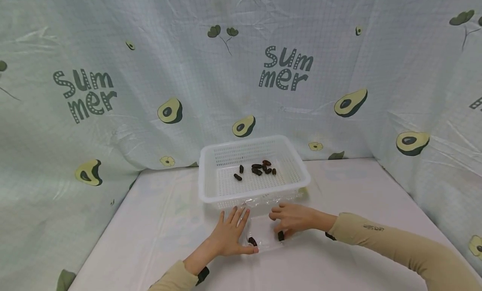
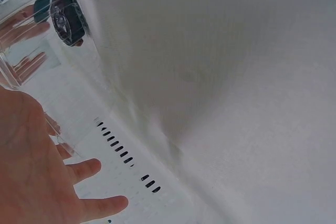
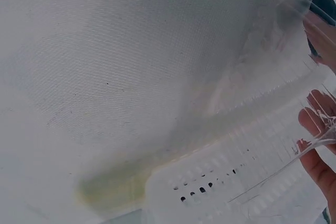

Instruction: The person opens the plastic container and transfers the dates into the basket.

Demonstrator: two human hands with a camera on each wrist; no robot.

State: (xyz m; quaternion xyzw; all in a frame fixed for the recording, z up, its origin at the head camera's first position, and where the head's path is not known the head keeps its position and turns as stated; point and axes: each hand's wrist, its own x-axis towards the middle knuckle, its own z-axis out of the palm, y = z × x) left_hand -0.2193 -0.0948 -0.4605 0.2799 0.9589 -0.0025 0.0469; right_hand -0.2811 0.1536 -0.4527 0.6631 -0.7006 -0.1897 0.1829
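A clear plastic box (image 1: 262,229) lies on the table between my hands. Its transparent walls are hard to make out. One dark brown date (image 1: 252,241) sits in its left corner, also visible through the plastic in the left wrist view as a date (image 2: 67,20). My left hand (image 1: 229,235) rests flat along the box's left side, fingers spread, thumb near that date. At the right side, my right hand (image 1: 293,217) has bent fingers and pinches another date (image 1: 280,235) low in the box. The right wrist view shows only some fingers (image 3: 315,166) beside clear plastic.
A white perforated basket (image 1: 205,173) stands just behind the box, holding several dates (image 1: 257,171) on its floor. Crinkled clear plastic (image 1: 260,201) lies against the basket's front. A printed sheet (image 1: 196,73) hangs behind the pale covered table (image 1: 165,224).
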